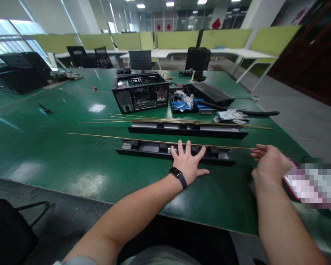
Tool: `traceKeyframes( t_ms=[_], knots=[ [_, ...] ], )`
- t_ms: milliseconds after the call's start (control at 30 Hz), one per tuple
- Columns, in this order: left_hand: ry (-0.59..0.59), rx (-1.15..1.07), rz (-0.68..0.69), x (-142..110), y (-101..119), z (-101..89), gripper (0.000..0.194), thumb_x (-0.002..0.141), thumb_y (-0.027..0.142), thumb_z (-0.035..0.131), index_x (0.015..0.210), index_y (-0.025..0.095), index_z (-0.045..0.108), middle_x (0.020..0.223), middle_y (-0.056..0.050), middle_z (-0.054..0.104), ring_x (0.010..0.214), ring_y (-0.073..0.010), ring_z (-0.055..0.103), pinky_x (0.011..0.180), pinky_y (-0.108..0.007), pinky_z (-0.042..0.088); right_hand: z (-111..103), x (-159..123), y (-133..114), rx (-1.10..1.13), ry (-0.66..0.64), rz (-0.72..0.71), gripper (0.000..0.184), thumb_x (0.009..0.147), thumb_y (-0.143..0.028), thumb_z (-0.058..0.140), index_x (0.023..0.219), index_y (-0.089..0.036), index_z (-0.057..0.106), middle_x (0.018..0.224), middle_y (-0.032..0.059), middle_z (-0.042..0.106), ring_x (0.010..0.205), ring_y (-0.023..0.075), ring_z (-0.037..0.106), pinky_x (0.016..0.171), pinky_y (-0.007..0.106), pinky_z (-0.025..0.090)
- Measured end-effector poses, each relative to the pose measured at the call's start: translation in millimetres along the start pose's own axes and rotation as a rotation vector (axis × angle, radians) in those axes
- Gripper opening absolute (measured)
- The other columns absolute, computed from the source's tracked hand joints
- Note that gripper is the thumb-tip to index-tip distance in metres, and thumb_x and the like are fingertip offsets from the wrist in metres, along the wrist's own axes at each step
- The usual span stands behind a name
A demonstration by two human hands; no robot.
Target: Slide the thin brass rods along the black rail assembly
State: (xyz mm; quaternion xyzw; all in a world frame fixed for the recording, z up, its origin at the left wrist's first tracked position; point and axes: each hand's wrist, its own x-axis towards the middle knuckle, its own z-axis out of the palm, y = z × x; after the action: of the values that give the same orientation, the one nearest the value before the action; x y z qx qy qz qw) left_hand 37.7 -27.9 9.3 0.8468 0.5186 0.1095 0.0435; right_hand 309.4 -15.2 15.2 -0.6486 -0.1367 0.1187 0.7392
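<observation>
Your left hand (186,163), fingers spread wide, lies palm down over a black channel (151,154) on a green table (57,154), fingertips at the thin brass-colored rod (151,140) stretched along the channel; whether they press it cannot be told. Your right hand (271,163) pinches the rod near its right end. Any print on the pink-and-white item (310,182) beside your right wrist is pixelated beyond reading.

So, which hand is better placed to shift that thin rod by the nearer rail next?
Probably the right hand: its fingers appear to hold the thin rod near its right end. The left hand is spread over the nearer black rail, not gripping the rod.
</observation>
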Motion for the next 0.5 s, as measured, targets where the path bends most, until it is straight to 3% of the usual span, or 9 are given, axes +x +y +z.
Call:
traceKeyframes(
  t_ms=[233, 367, 433, 500],
  knots=[
    [0.019, -0.004, 0.010, 0, -1, 1.6, 0.095, 0.090, 0.088, 0.074, 0.174, 0.053, 0.046, 0.186, -0.015, 0.041, 0.172, -0.0558, 0.027, 0.128, -0.085, 0.029, -3, 11, 4, 0.014, 0.079, -0.024, 0.013, 0.078, -0.013, 0.060, 0.078, -0.016, 0.073, 0.076, 0.0057, 0.071, 0.066, 0.0145, 0.064, 0.053, 0.020, 0.047],
    [0.008, -0.013, 0.000, 0, -1, 0.0, 0.092, 0.091, 0.088, 0.072, 0.173, 0.054, 0.049, 0.185, -0.014, 0.042, 0.172, -0.0550, 0.027, 0.129, -0.084, 0.029, -7, 15, 4, -0.028, 0.119, -0.013, 0.012, 0.080, -0.013, 0.062, 0.083, -0.018, 0.072, 0.083, 0.0063, 0.073, 0.068, 0.0149, 0.064, 0.048, 0.019, 0.043],
    [0.002, -0.019, -0.002, 0, -1, -0.7, 0.090, 0.091, 0.088, 0.071, 0.172, 0.054, 0.049, 0.185, -0.014, 0.042, 0.172, -0.0549, 0.027, 0.129, -0.084, 0.029, -10, 18, 6, -0.046, 0.120, -0.007, 0.018, 0.080, -0.011, 0.061, 0.091, -0.019, 0.072, 0.088, 0.0068, 0.074, 0.070, 0.0148, 0.065, 0.046, 0.018, 0.040],
    [0.004, -0.025, 0.002, 0, -1, -0.9, 0.090, 0.091, 0.088, 0.071, 0.172, 0.054, 0.050, 0.185, -0.014, 0.042, 0.172, -0.0552, 0.027, 0.128, -0.083, 0.030, -13, 23, 9, -0.046, 0.100, 0.009, 0.035, 0.078, -0.009, 0.062, 0.110, -0.020, 0.072, 0.099, 0.0079, 0.077, 0.073, 0.0144, 0.067, 0.045, 0.016, 0.038]
  ],
)
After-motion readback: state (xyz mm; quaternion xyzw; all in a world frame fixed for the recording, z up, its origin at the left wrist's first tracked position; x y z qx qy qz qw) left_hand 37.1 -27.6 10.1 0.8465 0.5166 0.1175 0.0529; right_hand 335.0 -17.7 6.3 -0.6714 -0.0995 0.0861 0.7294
